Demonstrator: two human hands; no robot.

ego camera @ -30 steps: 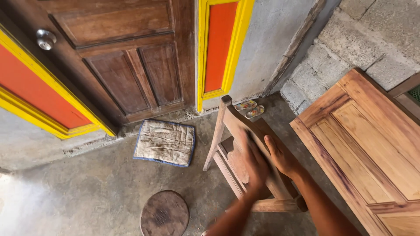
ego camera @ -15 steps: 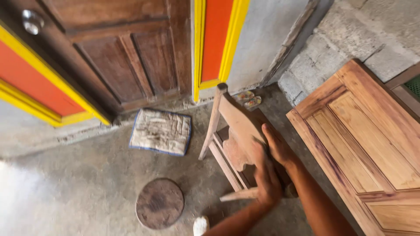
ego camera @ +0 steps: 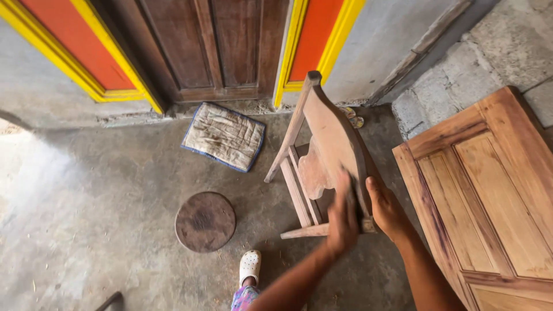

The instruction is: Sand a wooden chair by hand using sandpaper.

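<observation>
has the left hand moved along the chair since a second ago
Yes. The left hand has slid down the wooden chair toward its near end, further from the top post.

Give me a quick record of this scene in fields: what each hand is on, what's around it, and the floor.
left hand: pressed flat on the top rail of the wooden chair back, blurred
right hand: gripping the same rail's outer edge
chair: bare wood, seen from above
right of chair: light panelled wooden door, lying at a slant
floor: grey concrete
on floor: round wooden disc; quilted mat with blue edge before a dark door
foot: white clog near bottom edge
</observation>
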